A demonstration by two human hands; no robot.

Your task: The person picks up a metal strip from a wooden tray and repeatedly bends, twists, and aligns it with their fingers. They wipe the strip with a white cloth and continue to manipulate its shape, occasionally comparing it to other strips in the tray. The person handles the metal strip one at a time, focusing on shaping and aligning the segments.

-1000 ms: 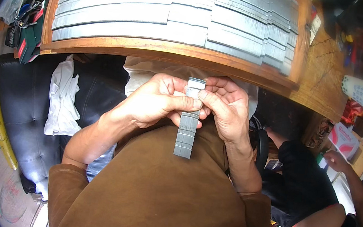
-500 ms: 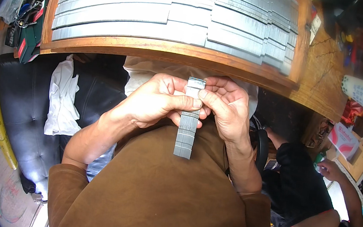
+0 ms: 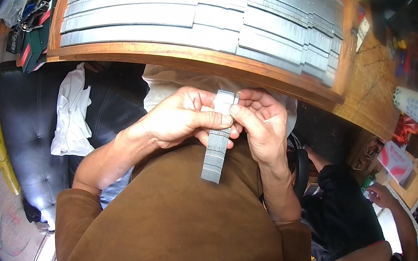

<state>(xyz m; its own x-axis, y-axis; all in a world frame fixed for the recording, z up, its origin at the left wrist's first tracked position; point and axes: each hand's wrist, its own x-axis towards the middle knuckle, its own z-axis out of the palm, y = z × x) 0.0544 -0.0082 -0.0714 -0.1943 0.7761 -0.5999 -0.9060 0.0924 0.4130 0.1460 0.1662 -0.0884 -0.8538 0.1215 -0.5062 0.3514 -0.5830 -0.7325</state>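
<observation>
Both your left hand [image 3: 182,115] and your right hand [image 3: 260,127] have a hold on one long, narrow, dull-grey strip of thin stacked pieces [image 3: 214,157], which is just on your side of the shallow, brown wooden tray [image 3: 197,57]; the strip's long axis points toward the tray, roughly square to its near side, with one end near the tray and the other back in front of your brown fabric shirt [image 3: 187,222]; your left grip is closed on the strip from its left, thumb laid across the upper face; your right grip pinches its right edge, thumb tip a little closer to the tray than the left one, so your right hand is nearer the tray-side end; the fingers behind the strip are partly hidden. Inside the tray, flat, silvery-grey pieces [image 3: 135,9] lie in overlapping rows; right of the tray spreads the brown wooden tabletop [image 3: 372,93]; nearer you than the tray's left end, a crumpled white cloth [image 3: 71,113] rests on the black, tufted seat [image 3: 26,108]; well apart, beyond the tray's near right corner, is a co-worker's hand [image 3: 381,195].
</observation>
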